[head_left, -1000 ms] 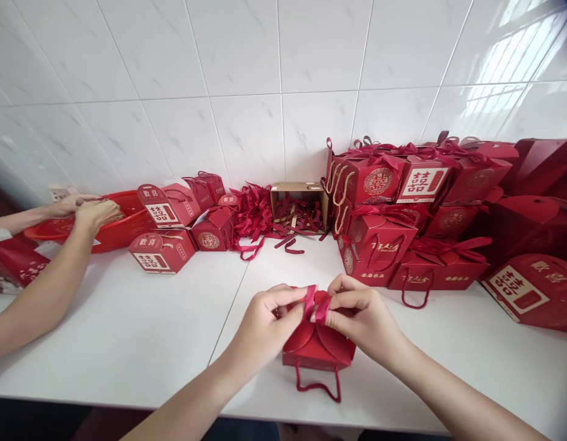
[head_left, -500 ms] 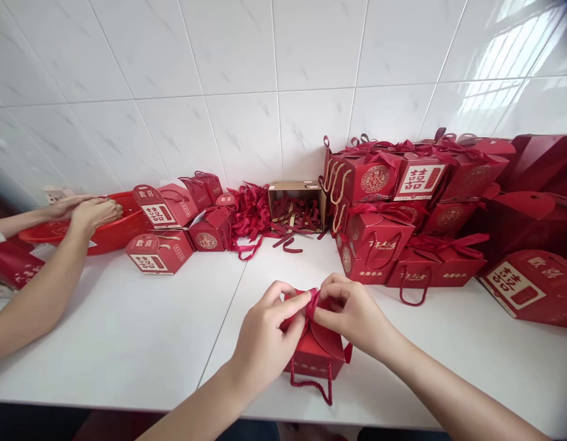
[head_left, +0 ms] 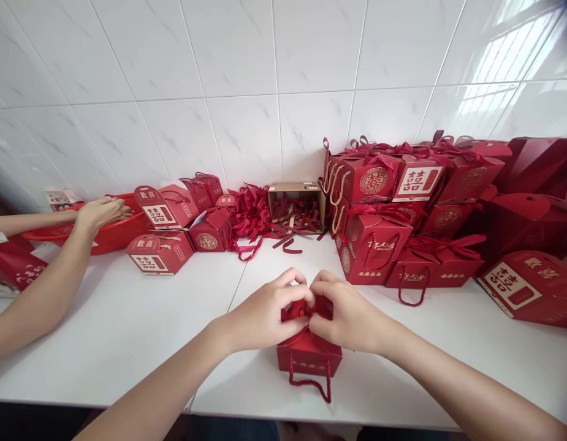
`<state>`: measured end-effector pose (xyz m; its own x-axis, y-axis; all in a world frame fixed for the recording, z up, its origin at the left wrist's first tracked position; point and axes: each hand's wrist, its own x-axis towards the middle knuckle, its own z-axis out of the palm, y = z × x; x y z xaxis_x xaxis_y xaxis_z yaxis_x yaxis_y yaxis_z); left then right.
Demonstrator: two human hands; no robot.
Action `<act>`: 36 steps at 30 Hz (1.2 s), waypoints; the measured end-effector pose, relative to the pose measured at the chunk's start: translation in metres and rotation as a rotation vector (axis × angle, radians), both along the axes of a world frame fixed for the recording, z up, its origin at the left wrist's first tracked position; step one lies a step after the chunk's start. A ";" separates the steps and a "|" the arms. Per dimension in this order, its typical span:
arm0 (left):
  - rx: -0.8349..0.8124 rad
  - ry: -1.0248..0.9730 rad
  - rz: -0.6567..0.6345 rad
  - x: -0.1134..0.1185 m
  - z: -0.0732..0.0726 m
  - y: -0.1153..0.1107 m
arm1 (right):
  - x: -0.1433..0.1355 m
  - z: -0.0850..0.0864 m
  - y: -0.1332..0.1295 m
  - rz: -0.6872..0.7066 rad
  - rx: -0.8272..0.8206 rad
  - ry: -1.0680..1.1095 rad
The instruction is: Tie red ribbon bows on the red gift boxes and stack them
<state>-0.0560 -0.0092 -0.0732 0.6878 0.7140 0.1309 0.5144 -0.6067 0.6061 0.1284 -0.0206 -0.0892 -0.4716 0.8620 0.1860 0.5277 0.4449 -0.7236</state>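
A small red gift box (head_left: 309,360) stands on the white table near its front edge, its dark red cord handle hanging down the front. Above its top, my left hand (head_left: 269,312) pinches red ribbon between thumb and fingers. My right hand (head_left: 345,311) faces it from the right, fingertips closed on the same ribbon. The fingertips of both hands nearly meet and hide most of the ribbon and the box's top.
Stacked red boxes (head_left: 384,241) stand at the right. Behind are an open carton (head_left: 295,186) of dark strips and a ribbon heap (head_left: 252,211). More boxes (head_left: 159,252) stand left, beside a red basket (head_left: 120,234) with another person's hands (head_left: 99,214) over it.
My hands have drawn closer together over the box, and the ribbon is now mostly hidden. The other person's hands have shifted slightly at the basket.
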 end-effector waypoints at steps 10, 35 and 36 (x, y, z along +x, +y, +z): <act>0.018 -0.002 0.091 0.002 -0.003 -0.004 | 0.001 -0.002 -0.004 -0.006 0.017 0.028; -0.074 -0.144 0.120 -0.023 -0.011 0.006 | 0.029 -0.026 -0.009 -0.197 0.177 -0.002; -0.019 -0.106 0.159 -0.023 -0.011 0.006 | 0.029 -0.026 -0.009 -0.201 0.181 -0.020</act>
<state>-0.0791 -0.0031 -0.0843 0.5496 0.8155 0.1815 0.5355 -0.5106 0.6727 0.1578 -0.0300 -0.1153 -0.2991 0.8923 0.3381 0.6320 0.4507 -0.6304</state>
